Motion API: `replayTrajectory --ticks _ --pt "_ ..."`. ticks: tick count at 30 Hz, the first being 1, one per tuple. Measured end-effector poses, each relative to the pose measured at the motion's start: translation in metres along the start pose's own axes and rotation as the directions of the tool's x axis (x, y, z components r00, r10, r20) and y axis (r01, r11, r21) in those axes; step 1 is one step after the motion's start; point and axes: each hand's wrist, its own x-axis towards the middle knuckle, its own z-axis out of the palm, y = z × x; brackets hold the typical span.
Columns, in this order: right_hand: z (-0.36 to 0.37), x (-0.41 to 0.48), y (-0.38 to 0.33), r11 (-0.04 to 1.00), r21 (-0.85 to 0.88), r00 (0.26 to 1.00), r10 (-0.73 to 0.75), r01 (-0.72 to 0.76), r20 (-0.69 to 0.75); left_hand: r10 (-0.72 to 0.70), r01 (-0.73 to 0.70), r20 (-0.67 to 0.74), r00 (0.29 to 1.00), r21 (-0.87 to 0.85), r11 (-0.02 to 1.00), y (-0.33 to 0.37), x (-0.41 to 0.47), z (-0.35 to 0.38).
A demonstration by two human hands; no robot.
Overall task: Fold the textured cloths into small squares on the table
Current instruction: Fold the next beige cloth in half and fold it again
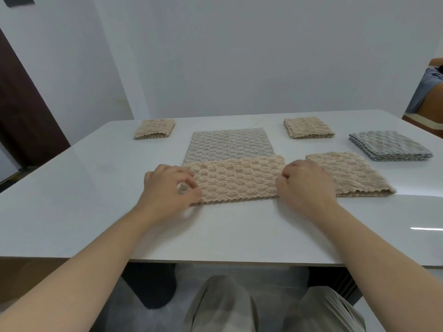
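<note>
A two-sided textured cloth lies in the middle of the white table (72, 212). Its near half is folded over and shows a beige side (237, 180); the far half shows its grey side (229, 144). My left hand (167, 188) pinches the left end of the beige fold, slightly blurred. At the right end of the fold my right hand (306, 185) has its curled fingers on the cloth's edge. Folded beige squares lie at the far left (154, 128), the far right (308, 127) and beside my right hand (352, 173).
A folded grey cloth (389, 146) lies at the right edge of the table. A white wall stands behind the table, and a dark door is at the left. A person's arm and sleeve show at the far right. My knees are under the table's near edge.
</note>
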Motion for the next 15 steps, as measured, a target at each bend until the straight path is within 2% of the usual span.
replayTrajectory --ticks 2,3,6,8,11,15 --pt "-0.002 0.01 -0.019 0.997 0.057 0.999 -0.043 0.043 -0.006 0.056 -0.057 -0.095 0.994 -0.009 0.998 0.019 0.013 0.007" --pt "0.001 0.017 -0.029 0.993 0.092 0.997 -0.073 0.07 0.031 0.086 -0.087 -0.096 0.992 -0.006 0.996 0.03 0.022 0.013" --pt "0.024 0.04 -0.056 0.98 0.087 0.963 -0.195 0.181 0.186 0.112 -0.116 0.053 0.992 0.085 0.99 0.054 0.049 0.041" --pt "0.042 0.049 -0.063 0.973 0.07 0.931 -0.23 0.219 0.283 0.056 -0.085 0.178 0.982 0.155 0.984 0.061 0.058 0.06" --pt "0.057 0.053 -0.058 0.974 0.021 0.886 -0.214 0.226 0.411 -0.041 -0.034 0.301 0.953 0.24 0.97 0.057 0.059 0.078" --pt "0.059 0.053 -0.046 0.99 0.027 0.895 -0.137 0.139 0.424 -0.091 0.002 0.343 0.935 0.252 0.968 0.045 0.059 0.076"
